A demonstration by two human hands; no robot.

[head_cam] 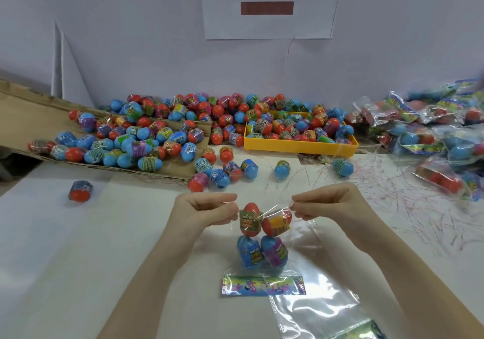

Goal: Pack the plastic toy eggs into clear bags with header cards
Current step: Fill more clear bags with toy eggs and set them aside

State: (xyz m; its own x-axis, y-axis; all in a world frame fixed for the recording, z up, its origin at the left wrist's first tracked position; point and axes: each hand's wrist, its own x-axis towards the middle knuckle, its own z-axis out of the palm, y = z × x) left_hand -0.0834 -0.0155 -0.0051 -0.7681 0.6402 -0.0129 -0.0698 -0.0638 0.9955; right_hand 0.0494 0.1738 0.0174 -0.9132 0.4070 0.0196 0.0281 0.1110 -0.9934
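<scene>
Clear bag [264, 244] lies mid-table holding two red and two blue eggs [263, 236], its header card [263, 285] at the near end; left hand [203, 211] and right hand [332, 203] each pinch a corner of its open far mouth, thumb against curled fingers. Beyond, loose eggs [225, 171] scatter across the white table [52, 247], more piled on a cardboard flap [31, 118] and in a yellow tray [298, 146] against the back wall. Packed bags [432, 134] heap at right, empty bags [322, 304] lie just beside the right forearm, and one stray egg [80, 191] sits well apart at left.

Four eggs [263, 236] in bag [301, 249] between hands; header card [263, 285] nearest; tray [298, 148] behind; packed bags [429, 134], blurred, right.
</scene>
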